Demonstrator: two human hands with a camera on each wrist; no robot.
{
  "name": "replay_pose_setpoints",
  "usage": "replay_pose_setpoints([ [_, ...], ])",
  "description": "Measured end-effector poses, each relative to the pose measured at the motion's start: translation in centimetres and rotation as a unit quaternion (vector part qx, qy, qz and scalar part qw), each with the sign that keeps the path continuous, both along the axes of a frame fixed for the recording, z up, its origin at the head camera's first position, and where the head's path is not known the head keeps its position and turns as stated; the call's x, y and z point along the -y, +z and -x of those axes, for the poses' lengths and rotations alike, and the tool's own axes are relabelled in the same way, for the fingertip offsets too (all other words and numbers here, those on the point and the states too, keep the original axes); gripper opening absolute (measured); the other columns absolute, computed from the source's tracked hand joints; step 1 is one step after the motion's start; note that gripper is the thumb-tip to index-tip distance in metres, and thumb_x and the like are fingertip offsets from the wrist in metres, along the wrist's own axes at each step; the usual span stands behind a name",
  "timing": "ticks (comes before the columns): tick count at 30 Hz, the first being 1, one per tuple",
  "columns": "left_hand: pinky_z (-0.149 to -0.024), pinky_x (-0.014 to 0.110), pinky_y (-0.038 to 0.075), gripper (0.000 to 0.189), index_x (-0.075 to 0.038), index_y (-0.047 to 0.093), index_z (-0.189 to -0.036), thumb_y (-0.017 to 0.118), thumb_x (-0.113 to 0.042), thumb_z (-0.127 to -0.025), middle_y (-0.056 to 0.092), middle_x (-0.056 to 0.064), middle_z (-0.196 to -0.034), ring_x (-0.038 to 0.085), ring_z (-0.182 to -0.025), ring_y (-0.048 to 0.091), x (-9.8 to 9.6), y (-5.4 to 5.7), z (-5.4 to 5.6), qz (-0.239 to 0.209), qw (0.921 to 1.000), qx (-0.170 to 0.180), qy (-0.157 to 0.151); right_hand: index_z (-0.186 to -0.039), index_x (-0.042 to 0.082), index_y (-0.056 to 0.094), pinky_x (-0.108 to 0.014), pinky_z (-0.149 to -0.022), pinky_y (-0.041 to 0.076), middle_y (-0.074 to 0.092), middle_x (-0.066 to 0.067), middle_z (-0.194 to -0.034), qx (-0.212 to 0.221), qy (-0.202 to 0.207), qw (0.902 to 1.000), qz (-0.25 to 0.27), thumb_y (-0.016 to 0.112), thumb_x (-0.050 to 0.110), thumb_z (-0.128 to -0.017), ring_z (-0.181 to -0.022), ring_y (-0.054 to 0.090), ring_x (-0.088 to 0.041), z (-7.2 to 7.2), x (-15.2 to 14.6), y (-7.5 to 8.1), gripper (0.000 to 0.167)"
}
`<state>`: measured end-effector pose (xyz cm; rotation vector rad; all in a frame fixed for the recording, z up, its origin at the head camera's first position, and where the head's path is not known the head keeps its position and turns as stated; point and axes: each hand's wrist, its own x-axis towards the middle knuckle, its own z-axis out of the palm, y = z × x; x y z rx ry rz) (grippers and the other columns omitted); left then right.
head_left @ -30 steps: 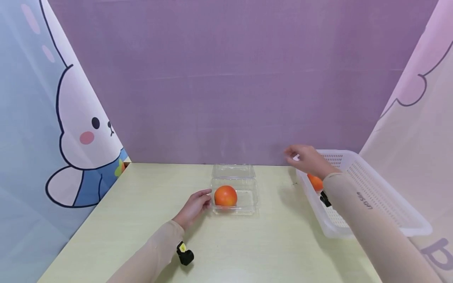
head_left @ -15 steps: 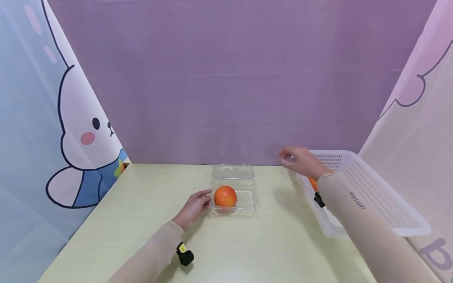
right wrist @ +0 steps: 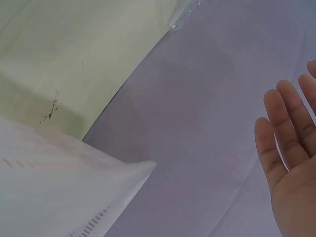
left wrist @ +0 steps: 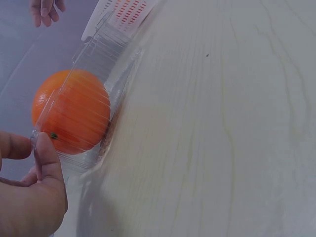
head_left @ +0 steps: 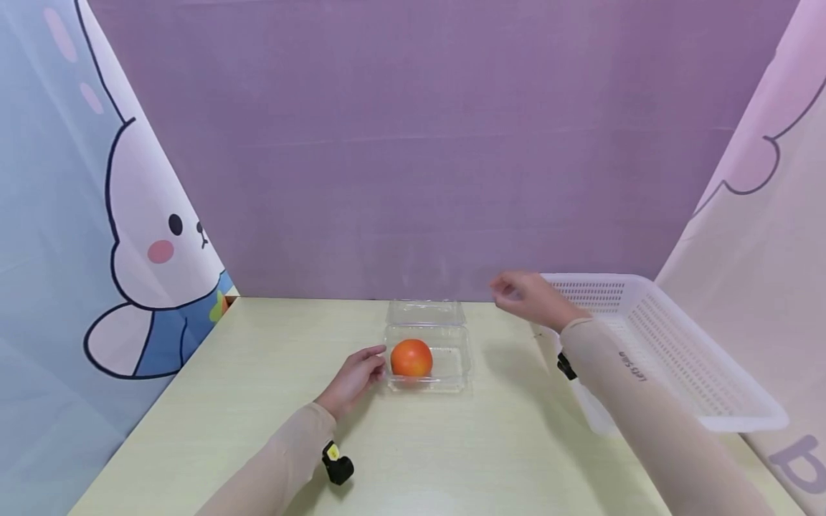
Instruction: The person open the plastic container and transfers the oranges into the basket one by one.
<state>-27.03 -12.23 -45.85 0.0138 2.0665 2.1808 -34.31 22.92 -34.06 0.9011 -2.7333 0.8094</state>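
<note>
A clear plastic clamshell box (head_left: 445, 358) with its lid (head_left: 426, 312) raised at the back sits on the table. One orange (head_left: 411, 357) lies in its left half; the green stem end shows in the left wrist view. My left hand (head_left: 353, 376) pinches the box's left rim between thumb and fingers, as the left wrist view shows at the hand (left wrist: 32, 190). Above the left side of the white basket (head_left: 703, 358), my right hand (head_left: 528, 295) hangs in the air with nothing in it. Its fingers (right wrist: 279, 116) are loosely extended in the right wrist view.
The white slotted basket stands at the table's right, partly covered by my right forearm (head_left: 645, 401). Orange-red colour shows through its slots (left wrist: 129, 15) in the left wrist view. A purple cloth (head_left: 413, 143) hangs behind the table, with printed curtains at both sides.
My right hand has moved left and slightly down, from over the basket toward the box. The orange in the basket is now hidden behind the right arm. The left hand keeps its place.
</note>
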Motion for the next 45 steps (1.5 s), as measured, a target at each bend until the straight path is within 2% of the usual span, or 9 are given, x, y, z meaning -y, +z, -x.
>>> replay_pose_setpoints([
  [7, -0.076, 0.025, 0.049, 0.041, 0.015, 0.043, -0.139, 0.046, -0.003, -0.103, 0.055, 0.011, -0.095, 0.016, -0.084, 0.051, 0.0, -0.1, 0.1, -0.005, 1.0, 0.0, 0.0, -0.122, 0.005, 0.066, -0.043, -0.091, 0.053, 0.068, -0.009, -0.115, 0.012, 0.009, 0.9999, 0.004, 0.064, 0.017, -0.096, -0.103, 0.063, -0.023, 0.0, 1.3, -0.3, 0.029],
  [15, -0.075, 0.025, 0.048, 0.041, 0.016, 0.044, -0.139, 0.046, -0.002, -0.102, 0.055, 0.012, -0.094, 0.016, -0.083, 0.052, -0.1, -0.1, 0.2, 0.0, 1.0, 0.0, 0.005, -0.118, 0.004, 0.069, -0.042, -0.088, 0.054, 0.07, -0.008, -0.11, -0.026, 0.029, 0.9992, 0.003, 0.066, 0.016, -0.094, -0.099, 0.065, -0.024, 0.3, 2.2, -1.5, 0.026],
  [24, -0.074, 0.024, 0.047, 0.04, 0.016, 0.045, -0.138, 0.046, -0.001, -0.102, 0.055, 0.01, -0.093, 0.016, -0.082, 0.051, -0.1, -0.2, 0.3, 0.001, 1.0, 0.002, 0.005, -0.116, 0.007, 0.069, -0.045, -0.087, 0.054, 0.069, -0.007, -0.107, -0.011, 0.025, 0.9996, 0.006, 0.067, 0.017, -0.094, -0.098, 0.065, -0.023, 0.3, 2.9, -2.7, 0.025],
  [32, -0.075, 0.025, 0.048, 0.04, 0.015, 0.044, -0.139, 0.046, -0.002, -0.102, 0.054, 0.01, -0.095, 0.017, -0.085, 0.051, -0.1, -0.2, 0.3, -0.004, 1.0, 0.002, 0.002, -0.116, 0.005, 0.069, -0.043, -0.086, 0.054, 0.07, -0.008, -0.107, -0.018, 0.048, 0.9986, 0.017, 0.067, 0.016, -0.094, -0.096, 0.066, -0.025, 0.2, 4.0, -3.6, 0.025],
  [45, -0.075, 0.024, 0.048, 0.041, 0.015, 0.044, -0.139, 0.046, -0.003, -0.103, 0.055, 0.011, -0.095, 0.017, -0.084, 0.051, 0.0, -0.1, 0.1, -0.005, 1.0, -0.001, 0.0, -0.118, 0.007, 0.068, -0.047, -0.091, 0.053, 0.069, -0.005, -0.113, 0.023, 0.065, 0.9972, 0.03, 0.066, 0.018, -0.096, -0.099, 0.064, -0.021, -0.2, 6.4, -5.0, 0.025],
])
